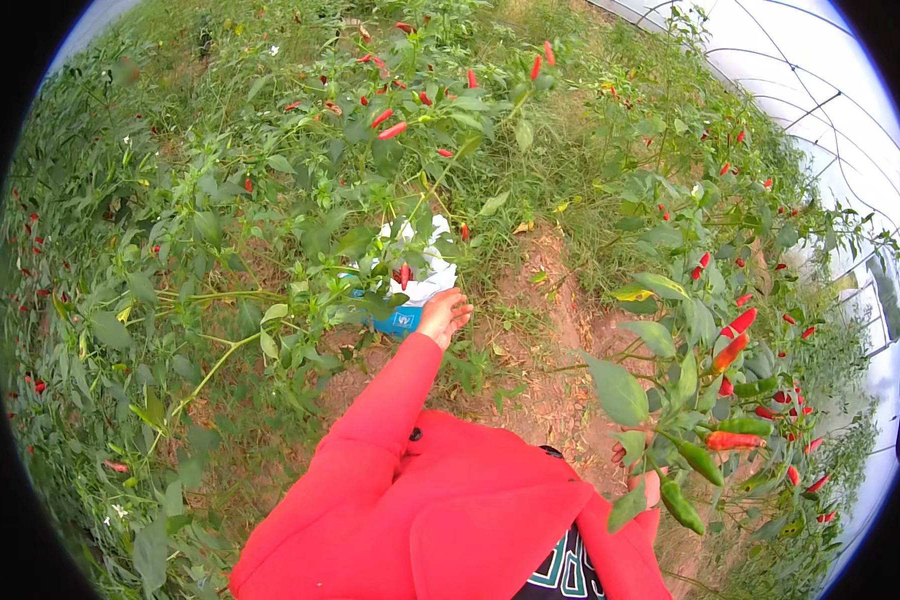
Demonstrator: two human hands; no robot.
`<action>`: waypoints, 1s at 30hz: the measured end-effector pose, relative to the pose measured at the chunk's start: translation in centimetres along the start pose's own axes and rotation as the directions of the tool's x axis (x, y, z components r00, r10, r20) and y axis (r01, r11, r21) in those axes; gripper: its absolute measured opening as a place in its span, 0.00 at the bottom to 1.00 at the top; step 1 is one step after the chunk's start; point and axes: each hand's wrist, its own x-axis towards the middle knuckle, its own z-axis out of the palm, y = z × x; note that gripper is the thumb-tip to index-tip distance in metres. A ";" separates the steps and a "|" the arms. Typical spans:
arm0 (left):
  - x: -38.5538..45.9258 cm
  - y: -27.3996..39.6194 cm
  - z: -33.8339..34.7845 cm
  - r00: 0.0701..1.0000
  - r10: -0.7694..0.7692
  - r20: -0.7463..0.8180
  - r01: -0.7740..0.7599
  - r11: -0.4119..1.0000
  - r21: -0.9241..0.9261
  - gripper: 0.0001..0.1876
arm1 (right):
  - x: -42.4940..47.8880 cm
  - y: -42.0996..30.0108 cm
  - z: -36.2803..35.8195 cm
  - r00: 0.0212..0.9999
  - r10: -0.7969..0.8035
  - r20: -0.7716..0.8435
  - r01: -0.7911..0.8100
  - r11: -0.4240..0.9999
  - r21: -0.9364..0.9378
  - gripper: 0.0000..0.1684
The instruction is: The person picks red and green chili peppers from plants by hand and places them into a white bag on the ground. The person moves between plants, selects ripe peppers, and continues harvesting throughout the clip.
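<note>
My left hand (pixel 445 318), at the end of a red sleeve, is stretched forward to the right front edge of a blue container (pixel 396 321). Its fingers are slightly apart, and I see nothing held in them. A crumpled white liner (pixel 436 276) stands up out of the container, partly covered by leaves. In front of its opening shows a red chilli pepper (pixel 405 276). Lower right, my right hand (pixel 649 486) is mostly hidden behind chilli leaves (pixel 619 391). Close to it hang green chilli peppers (pixel 681 507) and an orange-red one (pixel 733 441).
Chilli plants (pixel 217 225) with red fruit crowd the left and far side. More plants (pixel 675 195) line the right, beside the plastic wall of a hoop greenhouse (pixel 817 75). A bare soil strip (pixel 547 300) runs between them. Branches (pixel 225 352) reach across near my left arm.
</note>
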 end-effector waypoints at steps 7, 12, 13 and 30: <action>7.4 -0.5 -1.2 0.824 0.559 -0.096 -0.549 0.828 0.109 0.17 | 2.2 -1.2 0.9 0.993 -0.117 0.000 0.117 0.989 -0.088 0.18; 4.8 0.6 1.9 0.977 0.190 -0.100 -0.185 0.981 0.057 0.12 | 2.1 2.1 -0.6 0.927 -0.351 -0.134 0.300 0.906 -0.299 0.20; 3.1 0.1 2.7 0.990 0.087 -0.111 -0.082 0.996 0.042 0.13 | 2.1 2.3 -0.7 0.908 -0.396 -0.139 0.338 0.886 -0.319 0.21; -16.5 5.2 20.2 0.442 0.050 0.896 -0.494 0.847 0.197 0.16 | 2.3 -13.4 3.7 0.779 -0.592 -0.205 0.526 0.796 -0.298 0.20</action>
